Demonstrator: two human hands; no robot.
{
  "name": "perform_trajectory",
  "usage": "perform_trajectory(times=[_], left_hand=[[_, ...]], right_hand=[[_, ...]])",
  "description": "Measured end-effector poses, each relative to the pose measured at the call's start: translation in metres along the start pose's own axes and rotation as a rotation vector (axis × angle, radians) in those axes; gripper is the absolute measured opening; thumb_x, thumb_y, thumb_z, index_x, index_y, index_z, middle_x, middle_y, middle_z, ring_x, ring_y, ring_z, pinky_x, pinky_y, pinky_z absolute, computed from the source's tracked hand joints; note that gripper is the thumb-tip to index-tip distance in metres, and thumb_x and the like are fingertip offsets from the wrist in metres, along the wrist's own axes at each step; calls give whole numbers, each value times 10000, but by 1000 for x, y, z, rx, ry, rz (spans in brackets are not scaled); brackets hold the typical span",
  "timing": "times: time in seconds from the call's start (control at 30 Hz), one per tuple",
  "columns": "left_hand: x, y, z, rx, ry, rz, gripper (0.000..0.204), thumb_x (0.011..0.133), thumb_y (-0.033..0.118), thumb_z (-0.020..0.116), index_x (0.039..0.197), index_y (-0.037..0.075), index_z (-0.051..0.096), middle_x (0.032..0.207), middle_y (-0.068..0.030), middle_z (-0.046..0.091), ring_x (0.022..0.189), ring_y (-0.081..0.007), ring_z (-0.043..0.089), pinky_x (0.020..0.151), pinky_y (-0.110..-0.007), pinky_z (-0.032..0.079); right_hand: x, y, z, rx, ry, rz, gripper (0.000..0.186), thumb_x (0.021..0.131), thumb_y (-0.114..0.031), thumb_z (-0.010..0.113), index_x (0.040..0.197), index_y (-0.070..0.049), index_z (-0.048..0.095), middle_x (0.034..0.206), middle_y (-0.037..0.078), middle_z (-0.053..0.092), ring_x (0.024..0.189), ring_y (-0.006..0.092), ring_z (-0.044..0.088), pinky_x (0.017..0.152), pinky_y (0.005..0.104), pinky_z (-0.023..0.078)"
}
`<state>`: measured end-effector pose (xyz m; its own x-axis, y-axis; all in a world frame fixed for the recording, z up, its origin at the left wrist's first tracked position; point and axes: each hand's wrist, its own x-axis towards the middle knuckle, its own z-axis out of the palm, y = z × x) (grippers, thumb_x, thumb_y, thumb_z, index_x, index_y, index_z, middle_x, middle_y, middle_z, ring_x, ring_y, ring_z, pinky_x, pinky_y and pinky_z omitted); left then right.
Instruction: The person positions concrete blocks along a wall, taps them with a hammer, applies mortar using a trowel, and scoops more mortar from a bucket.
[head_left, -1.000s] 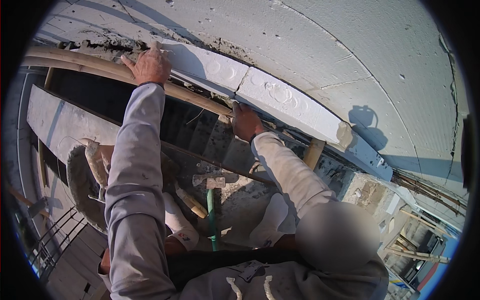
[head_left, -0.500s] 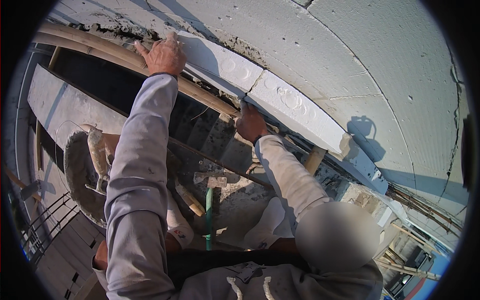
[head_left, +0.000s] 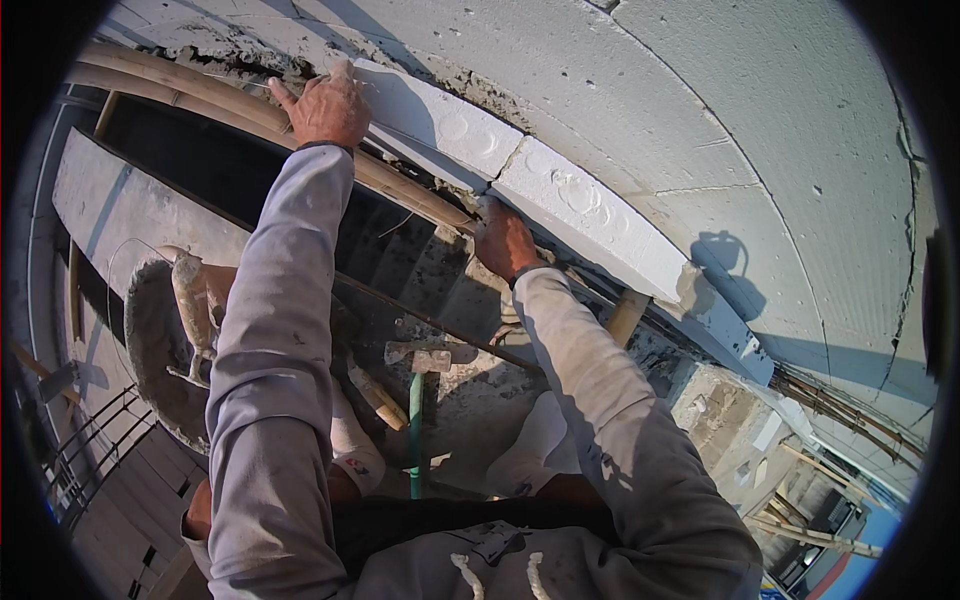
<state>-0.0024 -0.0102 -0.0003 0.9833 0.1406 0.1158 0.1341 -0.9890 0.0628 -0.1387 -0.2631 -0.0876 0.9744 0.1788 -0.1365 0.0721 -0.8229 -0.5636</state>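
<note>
Right hand slightly rightward beside block

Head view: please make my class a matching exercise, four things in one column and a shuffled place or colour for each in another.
1. Left hand
2. Right hand
3. Hammer
4. Round container

A. Left of the left sleeve
B. By the joint between two white blocks
C. At those blocks' left end
D. Green-handled

Pairs: 1-C, 2-B, 3-D, 4-A
</note>
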Motion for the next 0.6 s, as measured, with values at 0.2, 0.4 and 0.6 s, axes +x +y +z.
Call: perform_trajectory(times=[0.2,0.4,0.6], left_hand=[[-6,12,-23,103,-138,84,343,959,336,456,1213,155,598,1175,-134,651,1273,-305,487,1098,-681,34],[-58,76,-10,-197,11,237,489,928,455,501,1366,238,518,1455,-151,422,1398,-298,317,1135,-615,69],[-97,123,-24,-277,-129,412,573,866,534,575,1366,259,517,1440,-146,442,1382,-300,342,1146,-582,98]], right_hand=[[1,7,3,-3,-11,40,457,815,-111,537,1247,28,483,1121,325,582,1069,466,553,938,497,436],[0,22,11,-24,-13,-6,447,810,-104,536,1243,-4,489,1189,292,569,1093,439,555,954,482,438],[6,11,1,25,-47,2,398,806,-112,559,1193,-24,526,1161,263,599,1071,431,576,952,475,446]])
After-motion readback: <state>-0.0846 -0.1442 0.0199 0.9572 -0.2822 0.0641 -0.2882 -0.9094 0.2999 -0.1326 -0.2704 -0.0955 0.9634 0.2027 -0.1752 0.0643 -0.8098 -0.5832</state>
